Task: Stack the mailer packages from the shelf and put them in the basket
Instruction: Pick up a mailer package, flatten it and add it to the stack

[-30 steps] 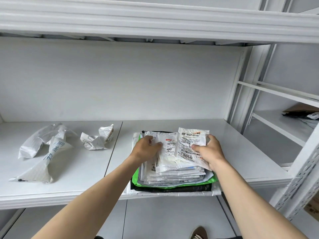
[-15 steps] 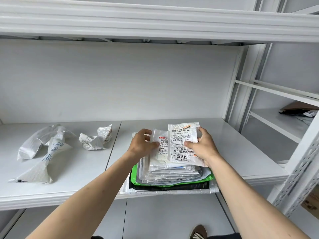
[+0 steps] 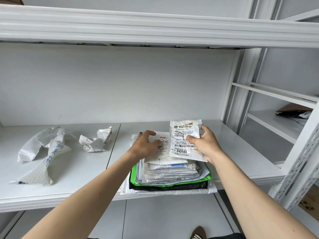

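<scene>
Right hand (image 3: 205, 145): small labelled mailer (image 3: 185, 140) pinched at its right edge, above the stack (image 3: 170, 171).
Left hand (image 3: 146, 146): fingers spread, pressed on the stack, near right shelf (image 3: 241, 152).
Handling: judged light, limp, slippery; best gripped underneath at both sides.

The white shelf (image 3: 96, 171) carries a mailer stack (image 3: 170, 176) and crumpled mailers (image 3: 95, 141) at left

A stack of flat mailer packages (image 3: 170, 171) sits at the shelf's (image 3: 241, 152) front edge: white ones over a green and a black one. The top small white mailer (image 3: 185, 140), labelled 3010, is tilted up. Crumpled white mailers (image 3: 43, 152) lie well apart to the left.
</scene>
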The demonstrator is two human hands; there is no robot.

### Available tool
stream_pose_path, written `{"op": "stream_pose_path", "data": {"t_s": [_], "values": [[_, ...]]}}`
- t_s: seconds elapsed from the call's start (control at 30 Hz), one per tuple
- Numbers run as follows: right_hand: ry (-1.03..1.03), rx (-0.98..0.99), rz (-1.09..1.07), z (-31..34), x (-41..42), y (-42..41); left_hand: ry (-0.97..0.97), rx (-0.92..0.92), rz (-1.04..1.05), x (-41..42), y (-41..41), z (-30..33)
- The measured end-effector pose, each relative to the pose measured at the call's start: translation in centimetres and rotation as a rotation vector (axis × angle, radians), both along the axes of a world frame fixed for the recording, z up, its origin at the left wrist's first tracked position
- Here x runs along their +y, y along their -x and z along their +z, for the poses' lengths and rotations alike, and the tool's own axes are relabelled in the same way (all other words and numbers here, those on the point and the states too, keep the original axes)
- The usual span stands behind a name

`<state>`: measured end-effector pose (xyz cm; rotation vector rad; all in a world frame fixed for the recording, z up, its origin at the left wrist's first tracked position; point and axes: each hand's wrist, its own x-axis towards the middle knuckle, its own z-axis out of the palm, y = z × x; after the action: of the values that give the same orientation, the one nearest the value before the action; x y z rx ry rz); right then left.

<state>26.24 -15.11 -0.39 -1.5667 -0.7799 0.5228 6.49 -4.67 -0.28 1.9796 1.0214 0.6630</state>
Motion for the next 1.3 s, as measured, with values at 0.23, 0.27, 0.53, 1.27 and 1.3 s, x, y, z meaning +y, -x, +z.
{"op": "stream_pose_path", "data": {"t_s": [0.23,0.27,0.53,1.27,1.3], "values": [[0.139,-0.243,0.014,0.5,0.1,2.4,0.083,-0.053,-0.03,-3.3,-1.4,0.2],[0.159,-0.273,0.024,0.6,0.3,2.7,0.08,-0.052,-0.037,-3.4,-1.5,0.2],[0.108,-0.184,-0.018,0.7,0.7,2.9,0.128,-0.094,0.01,-2.1,-1.1,-0.3],[0.093,0.059,0.057,-0.8,-1.3,1.8,0.069,0.404,0.07,-2.2,-2.5,-0.3],[0.097,0.048,0.068,-1.1,-1.3,1.9,0.07,0.385,0.082,-2.3,-2.5,-0.3]]}}
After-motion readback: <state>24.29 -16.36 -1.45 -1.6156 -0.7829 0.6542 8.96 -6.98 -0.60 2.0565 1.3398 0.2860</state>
